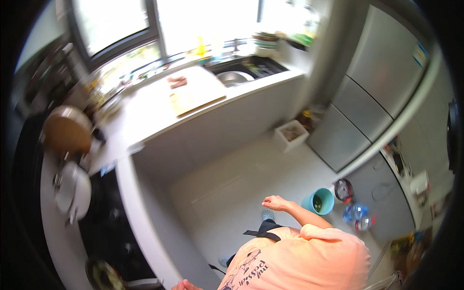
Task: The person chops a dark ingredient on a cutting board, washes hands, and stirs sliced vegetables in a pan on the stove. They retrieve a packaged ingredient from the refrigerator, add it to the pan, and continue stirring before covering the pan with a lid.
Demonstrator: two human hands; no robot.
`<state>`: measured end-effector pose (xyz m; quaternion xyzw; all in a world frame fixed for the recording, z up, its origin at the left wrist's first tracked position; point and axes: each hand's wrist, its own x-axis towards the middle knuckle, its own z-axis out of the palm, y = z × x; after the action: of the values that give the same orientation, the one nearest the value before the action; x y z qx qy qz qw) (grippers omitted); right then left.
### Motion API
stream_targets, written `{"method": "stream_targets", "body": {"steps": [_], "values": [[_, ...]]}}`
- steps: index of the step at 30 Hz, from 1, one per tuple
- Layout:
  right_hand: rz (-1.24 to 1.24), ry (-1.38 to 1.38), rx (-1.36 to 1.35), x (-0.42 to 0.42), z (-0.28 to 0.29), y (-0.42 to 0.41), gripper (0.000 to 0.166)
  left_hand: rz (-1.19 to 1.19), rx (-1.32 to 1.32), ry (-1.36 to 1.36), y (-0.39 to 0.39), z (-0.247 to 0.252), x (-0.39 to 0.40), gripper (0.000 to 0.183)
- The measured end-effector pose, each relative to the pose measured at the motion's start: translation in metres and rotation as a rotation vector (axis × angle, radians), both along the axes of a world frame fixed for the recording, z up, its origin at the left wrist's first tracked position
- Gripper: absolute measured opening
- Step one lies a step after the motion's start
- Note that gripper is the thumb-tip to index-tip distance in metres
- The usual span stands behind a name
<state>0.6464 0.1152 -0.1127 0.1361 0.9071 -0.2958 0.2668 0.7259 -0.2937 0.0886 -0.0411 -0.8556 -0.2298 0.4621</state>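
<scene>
My right hand (pixel 276 203) hangs over the tiled floor in front of my body, fingers loosely curled, with nothing visible in it. To its right stands a turquoise bucket (pixel 328 199) with green scraps inside. My left hand (pixel 186 285) shows only partly at the bottom edge, beside the counter with the black cooktop (pixel 108 214); whether it holds anything is hidden. On the cooktop's near end sits a pan (pixel 103 277) with food in it. Ahead, a wooden cutting board (pixel 197 92) lies on the white counter, with pinkish-brown pieces (pixel 177 82), perhaps meat, on it.
A black sink (pixel 266 70) holding a metal basin (pixel 235 78) is set beside the board. Bowls (pixel 264 40) stand stacked behind it. Right are a grey refrigerator (pixel 366 87), a white box (pixel 291 136) and plastic bottles (pixel 356 212). A white pot (pixel 72 192) stands left.
</scene>
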Motion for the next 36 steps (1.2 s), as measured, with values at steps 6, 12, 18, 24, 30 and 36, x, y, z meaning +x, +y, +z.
{"method": "stream_targets", "body": {"steps": [6, 12, 18, 24, 30, 36], "values": [[-0.201, 0.104, 0.191, 0.091, -0.013, 0.194, 0.032, -0.33, 0.082, -0.59, 0.205, -0.062, -0.129, 0.029], [-0.601, 0.42, 0.291, 0.077, 0.016, 0.417, 0.029, -0.855, -0.754, -0.972, 0.485, -0.052, -0.278, 0.089], [-0.668, 0.983, 0.734, -0.088, 0.144, 0.671, 0.011, -1.11, -0.479, -0.941, 0.645, -0.063, -0.377, 0.076], [-0.594, 0.469, 0.891, -0.243, 0.161, 0.851, 0.021, -1.37, -0.513, -0.741, 0.765, -0.134, -0.493, 0.054], [-0.327, -0.355, 1.493, -0.276, 0.118, 0.952, 0.046, -1.48, -0.677, -0.926, 0.89, -0.108, -0.584, 0.064], [-0.197, -0.61, 1.594, -0.29, 0.117, 0.965, 0.04, -1.672, -0.818, -1.008, 0.986, -0.123, -0.615, 0.066]]}}
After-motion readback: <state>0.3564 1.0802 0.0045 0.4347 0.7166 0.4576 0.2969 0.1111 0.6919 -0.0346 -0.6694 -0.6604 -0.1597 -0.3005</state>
